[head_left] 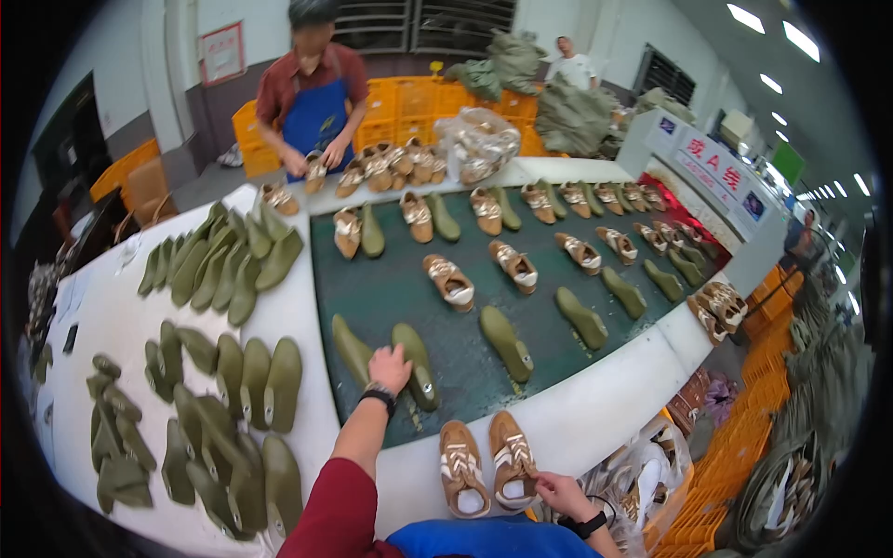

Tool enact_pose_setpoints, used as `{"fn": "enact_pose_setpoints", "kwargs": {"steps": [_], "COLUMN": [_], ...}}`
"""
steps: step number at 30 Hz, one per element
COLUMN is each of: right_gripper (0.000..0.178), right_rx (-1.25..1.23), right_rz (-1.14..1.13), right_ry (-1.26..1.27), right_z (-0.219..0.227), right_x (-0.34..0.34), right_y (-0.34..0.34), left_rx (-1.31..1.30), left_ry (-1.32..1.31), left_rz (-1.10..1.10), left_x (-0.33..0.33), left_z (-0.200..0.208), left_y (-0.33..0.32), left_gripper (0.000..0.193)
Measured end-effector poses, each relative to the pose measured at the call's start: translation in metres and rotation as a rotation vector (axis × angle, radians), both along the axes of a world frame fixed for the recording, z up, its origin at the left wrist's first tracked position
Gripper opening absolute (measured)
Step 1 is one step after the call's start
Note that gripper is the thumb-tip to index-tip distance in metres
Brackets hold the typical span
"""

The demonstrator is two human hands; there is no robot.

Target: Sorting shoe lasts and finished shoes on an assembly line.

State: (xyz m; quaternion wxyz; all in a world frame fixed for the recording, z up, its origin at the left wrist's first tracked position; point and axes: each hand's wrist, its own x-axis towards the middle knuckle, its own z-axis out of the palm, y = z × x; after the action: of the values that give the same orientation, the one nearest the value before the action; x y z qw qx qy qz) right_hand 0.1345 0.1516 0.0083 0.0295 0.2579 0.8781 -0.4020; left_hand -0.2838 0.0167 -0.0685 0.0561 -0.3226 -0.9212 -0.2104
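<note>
My left hand (390, 369) reaches over the green belt with its fingers around the upper edge of an olive-green shoe last (419, 377). A second shoe last (352, 352) lies just left of that hand. On the white ledge in front of me, my right hand (566, 495) pinches the side of a tan sneaker (512, 456) with white stripes, near its laces and opening. A matching sneaker (462, 465) stands to its left, toe pointing away from me. White stuffing shows inside both openings. The fingertips of my right hand are partly hidden.
More lasts (283, 383) crowd the white table at left. Sneakers (449, 282) and lasts stand in rows along the belt (465, 335). Across it, a person in a blue apron (314, 116) handles a shoe. Orange crates (744, 446) and a plastic bag of shoes (651, 470) sit at right.
</note>
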Motion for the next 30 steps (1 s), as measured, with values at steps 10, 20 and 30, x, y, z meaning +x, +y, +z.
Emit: {"fn": "enact_pose_setpoints", "kwargs": {"steps": [10,20,30], "right_gripper": [0.027,0.023,0.025], "right_rx": [-0.009,0.043,0.083], "right_rz": [0.030,0.022,0.041], "right_ry": [-0.055,0.049,-0.044], "right_z": [0.009,0.012,-0.001], "right_x": [-0.011,-0.017,-0.013], "right_y": [-0.004,-0.012,-0.012], "left_rx": [-0.604,-0.503,-0.486], "left_ry": [-0.178,-0.407,-0.345], "left_rz": [0.168,0.336,0.358], "left_x": [0.003,-0.006,0.006], "left_z": [0.015,0.002,0.001], "left_y": [0.000,-0.015,-0.005], "left_gripper": [0.061,0.088,0.089]}}
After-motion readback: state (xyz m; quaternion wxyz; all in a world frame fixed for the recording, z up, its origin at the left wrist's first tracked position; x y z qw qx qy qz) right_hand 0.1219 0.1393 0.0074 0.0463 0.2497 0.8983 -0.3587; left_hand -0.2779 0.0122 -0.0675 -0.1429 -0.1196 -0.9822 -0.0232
